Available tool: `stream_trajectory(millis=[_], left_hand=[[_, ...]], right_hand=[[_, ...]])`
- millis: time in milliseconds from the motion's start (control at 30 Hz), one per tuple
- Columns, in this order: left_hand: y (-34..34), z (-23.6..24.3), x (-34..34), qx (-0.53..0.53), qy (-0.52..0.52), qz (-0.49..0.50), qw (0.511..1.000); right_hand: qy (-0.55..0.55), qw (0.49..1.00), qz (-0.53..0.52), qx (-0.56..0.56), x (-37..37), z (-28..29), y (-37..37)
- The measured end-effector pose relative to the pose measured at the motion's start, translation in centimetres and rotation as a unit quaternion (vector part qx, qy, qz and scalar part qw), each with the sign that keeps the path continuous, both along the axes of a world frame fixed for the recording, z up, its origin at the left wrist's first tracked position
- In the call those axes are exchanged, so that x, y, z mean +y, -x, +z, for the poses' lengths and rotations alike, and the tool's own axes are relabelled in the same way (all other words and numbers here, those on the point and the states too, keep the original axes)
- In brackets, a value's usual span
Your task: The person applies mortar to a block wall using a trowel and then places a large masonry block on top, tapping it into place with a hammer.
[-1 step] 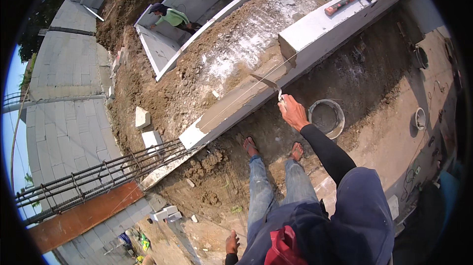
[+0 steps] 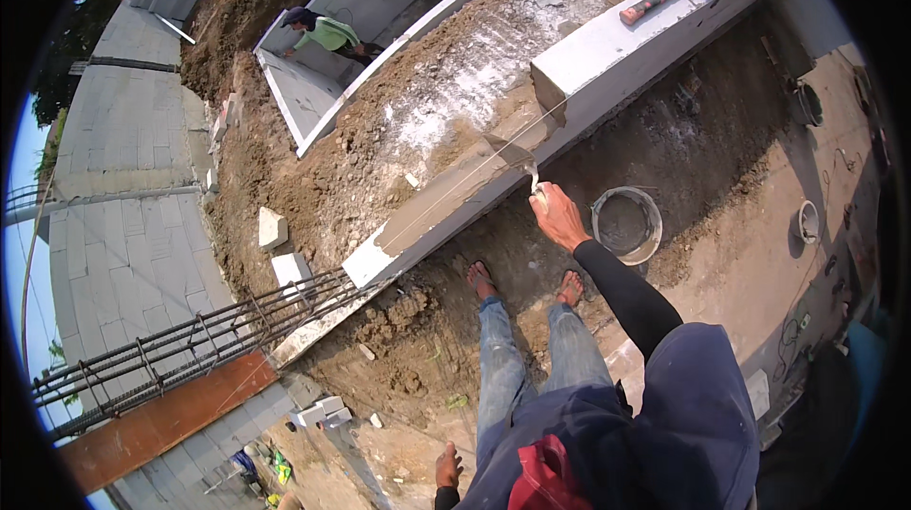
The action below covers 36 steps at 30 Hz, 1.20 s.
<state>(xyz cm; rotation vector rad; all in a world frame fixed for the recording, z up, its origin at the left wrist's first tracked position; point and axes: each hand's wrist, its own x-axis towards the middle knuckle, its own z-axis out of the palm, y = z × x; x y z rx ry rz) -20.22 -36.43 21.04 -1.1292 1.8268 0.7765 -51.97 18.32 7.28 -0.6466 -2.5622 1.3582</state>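
while right fingers grip trowel, mortar in bucket

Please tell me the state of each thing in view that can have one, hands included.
Masonry trowel: gripped, blade over the mortar bed
Right hand: closed around the trowel's handle
Left hand: open, apparently empty
Mortar bed: spread along the low wall, wet or set unclear
Hammer: lying on the raised white wall section
Large round bucket: upright, uncovered, grey material inside
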Motion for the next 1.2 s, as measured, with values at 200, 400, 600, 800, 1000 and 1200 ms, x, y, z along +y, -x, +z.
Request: stream_trajectory(millis=[200, 400, 600, 800, 1000, 1200], left_hand=[[5.8, 0.8, 1.5, 0.029, -0.014, 0.029, 0.999], [11.1, 1.7, 0.7, 0.069, -0.026, -0.028, 0.997], [14.0, 1.4, 2.1, 0.022, -0.033, -0.074, 0.996], [13.9, 0.5, 3.4, -0.031, -0.049, -0.107, 0.993], [13.2, 1.0, 4.8, -0.027, -0.088, -0.145, 0.985], [12.1, 1.9, 8.0, -0.054, -0.05, -0.143, 0.987]], right_hand=[[0.29, 0.949, -0.121, -0.014, -6.0, -5.3, 1.2], [0.242, 0.966, -0.079, -0.039, -6.7, -9.6, 0.1], [0.077, 0.95, -0.194, -0.234, -5.2, -15.6, -18.3], [0.139, 0.85, -0.252, -0.442, 2.1, -18.0, -29.5], [0.128, 0.85, -0.153, -0.488, 10.6, -19.6, -28.8], [0.168, 0.794, -0.256, -0.525, 10.7, -16.9, -27.6]])
